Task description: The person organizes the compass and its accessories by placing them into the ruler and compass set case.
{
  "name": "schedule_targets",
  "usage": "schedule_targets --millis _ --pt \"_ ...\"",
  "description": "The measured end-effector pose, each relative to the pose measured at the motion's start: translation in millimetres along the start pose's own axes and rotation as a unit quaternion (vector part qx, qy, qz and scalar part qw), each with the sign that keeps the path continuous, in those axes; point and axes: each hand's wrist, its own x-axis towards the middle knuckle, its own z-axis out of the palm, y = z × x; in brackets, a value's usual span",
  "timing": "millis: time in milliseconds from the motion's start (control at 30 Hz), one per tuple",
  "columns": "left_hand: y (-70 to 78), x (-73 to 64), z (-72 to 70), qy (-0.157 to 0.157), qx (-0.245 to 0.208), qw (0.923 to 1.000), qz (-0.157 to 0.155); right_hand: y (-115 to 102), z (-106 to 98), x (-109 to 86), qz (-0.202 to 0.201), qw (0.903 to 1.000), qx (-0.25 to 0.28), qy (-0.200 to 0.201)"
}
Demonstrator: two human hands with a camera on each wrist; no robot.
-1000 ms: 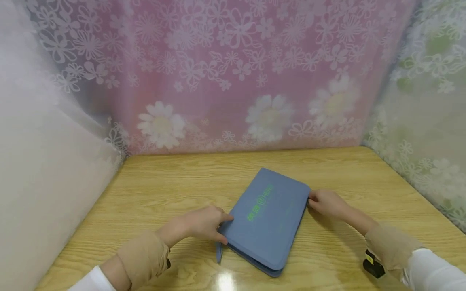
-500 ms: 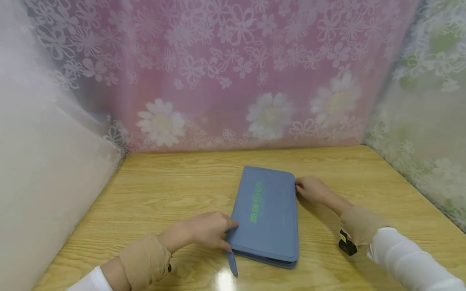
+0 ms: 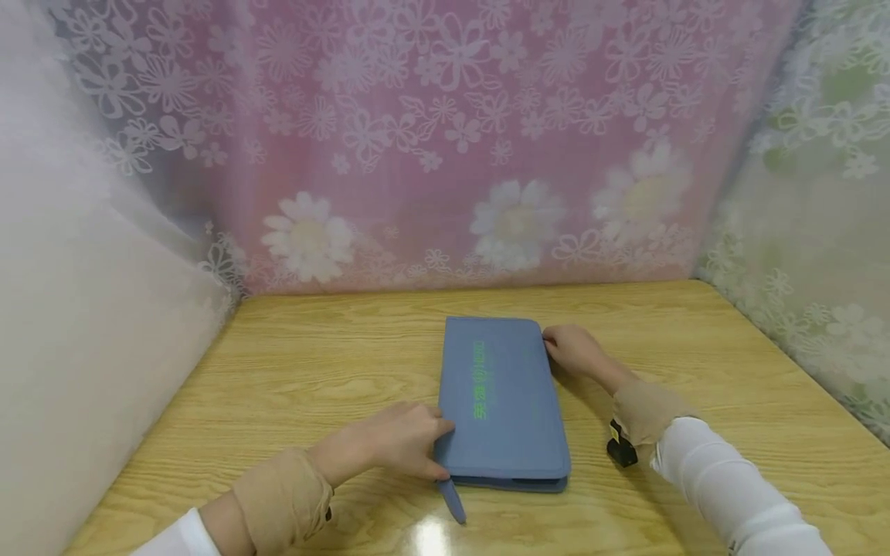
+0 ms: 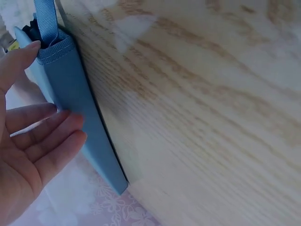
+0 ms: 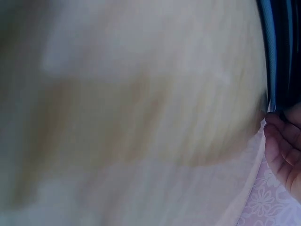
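Observation:
A flat blue zip case [image 3: 501, 401] with green lettering lies lengthwise on the table, its near end gaping a little. A blue fabric loop [image 3: 452, 502] sticks out at its near left corner. My left hand [image 3: 406, 440] rests against that corner, index finger over the cover and thumb beside the loop. In the left wrist view its other fingers [image 4: 70, 134] touch the case's side. My right hand [image 3: 577, 351] pinches the case's edge close to the far right corner. In the right wrist view the fingertips [image 5: 273, 120] meet at the dark zip edge, and what lies between them is hidden.
The case lies on a wood-grain table [image 3: 313, 347]. A pink flowered curtain [image 3: 396, 154] hangs behind it, a pale sheet [image 3: 104, 270] at the left and a flowered sheet [image 3: 820, 270] at the right. Both wrists wear tan bands.
The case has turned counter-clockwise, from slanting to nearly straight, its far end swinging left. My right hand has moved left along with it, while the left hand stays at the near left corner.

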Motion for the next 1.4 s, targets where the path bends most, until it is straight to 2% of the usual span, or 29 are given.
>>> schedule_targets --millis 167,333,567,800,1400 --pt "1.1 0.9 3.1 0.026 0.011 0.9996 0.010 1.3 -3.8 0.3 0.000 0.9999 -0.017 0.004" --pt "-0.5 2.1 3.7 0.039 0.024 0.9988 0.021 0.2 -7.4 -2.7 -0.012 0.9994 -0.031 -0.013" --pt "-2.7 5.7 0.0 0.034 0.034 0.9987 0.018 0.7 -4.0 -5.2 -0.020 0.9991 -0.032 -0.022" --pt "-2.1 7.2 -1.9 0.018 0.035 0.9992 0.011 -3.4 -3.2 -15.1 -0.046 0.9983 -0.020 -0.030" --pt "-2.4 7.9 -1.0 0.014 0.059 0.9981 0.009 -21.9 -6.2 -42.6 -0.038 0.9983 0.013 -0.041"
